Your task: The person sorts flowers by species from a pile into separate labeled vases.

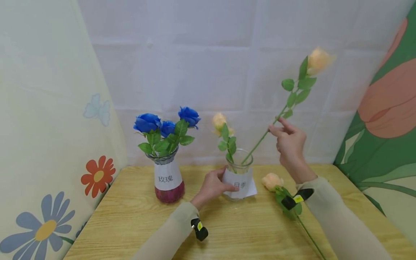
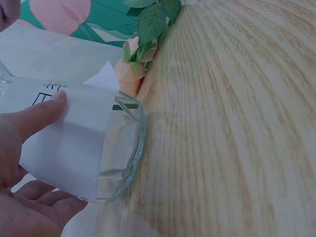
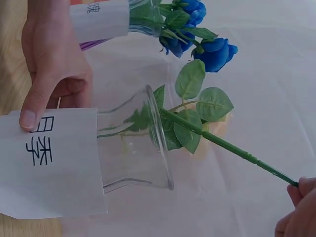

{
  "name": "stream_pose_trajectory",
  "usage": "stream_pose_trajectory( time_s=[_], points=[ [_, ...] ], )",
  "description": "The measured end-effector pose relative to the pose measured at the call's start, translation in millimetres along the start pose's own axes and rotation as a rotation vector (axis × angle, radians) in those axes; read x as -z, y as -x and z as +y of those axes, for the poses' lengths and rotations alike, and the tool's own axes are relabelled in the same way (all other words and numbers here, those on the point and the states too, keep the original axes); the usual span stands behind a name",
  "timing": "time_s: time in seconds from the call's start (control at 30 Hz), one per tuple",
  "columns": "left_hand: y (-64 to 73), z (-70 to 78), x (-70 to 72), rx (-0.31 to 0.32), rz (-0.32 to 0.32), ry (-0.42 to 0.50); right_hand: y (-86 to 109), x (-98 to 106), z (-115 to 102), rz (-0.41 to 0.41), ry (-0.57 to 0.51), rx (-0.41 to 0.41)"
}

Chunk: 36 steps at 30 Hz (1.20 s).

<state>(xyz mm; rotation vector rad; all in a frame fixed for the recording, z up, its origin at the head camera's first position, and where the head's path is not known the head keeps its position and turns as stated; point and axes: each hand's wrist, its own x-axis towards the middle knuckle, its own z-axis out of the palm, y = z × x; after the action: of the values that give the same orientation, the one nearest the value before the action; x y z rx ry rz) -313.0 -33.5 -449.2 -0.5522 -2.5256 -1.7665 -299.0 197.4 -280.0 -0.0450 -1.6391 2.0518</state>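
Observation:
My left hand (image 1: 212,186) holds a clear glass vase (image 1: 238,196) by its side, thumb laid across the white handwritten label (image 2: 64,133) and fingers round the back. One peach rose (image 1: 219,121) leans leftward inside that vase. Above and to the right, my right hand (image 1: 289,142) pinches the green stem (image 1: 261,139) of another peach rose (image 1: 319,60) about midway. This rose slants up to the right, blossom high, and its lower stem end is at the vase's mouth. In the right wrist view the stem (image 3: 237,150) crosses near the rim (image 3: 160,138).
To the left stands a second labelled vase (image 1: 169,195), purplish-red at its bottom, with several blue roses (image 1: 147,122). Another peach rose (image 1: 272,181) lies on the wooden table (image 1: 247,231) below my right forearm. Behind hangs a white creased backdrop (image 1: 208,72), with flower-printed panels at both sides.

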Motion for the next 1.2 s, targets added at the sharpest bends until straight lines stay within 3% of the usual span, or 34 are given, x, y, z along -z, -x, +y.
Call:
stream_pose_trajectory(
  time_s=[0.27, 0.7, 1.03, 1.13, 1.2],
  points=[
    [0.8, 1.5, 0.3, 0.013, -0.005, 0.009, -2.8, -6.4, 25.4, -0.039, 0.207, 0.088],
    [0.8, 0.4, 0.8, 0.001, -0.005, 0.006, 19.8, -6.5, 71.7, -0.243, 0.521, 0.328],
    [0.7, 1.0, 1.2, 0.005, -0.002, -0.009, 31.4, -0.4, 79.2, -0.377, 0.646, 0.435],
    [0.4, 0.9, 1.0, 0.007, 0.000, -0.003, 37.6, 7.8, 76.7, -0.362, 0.640, 0.502],
    [0.3, 0.8, 0.8, 0.009, 0.000, 0.002, 40.9, 15.9, 74.1, -0.308, 0.613, 0.521]
  ],
)
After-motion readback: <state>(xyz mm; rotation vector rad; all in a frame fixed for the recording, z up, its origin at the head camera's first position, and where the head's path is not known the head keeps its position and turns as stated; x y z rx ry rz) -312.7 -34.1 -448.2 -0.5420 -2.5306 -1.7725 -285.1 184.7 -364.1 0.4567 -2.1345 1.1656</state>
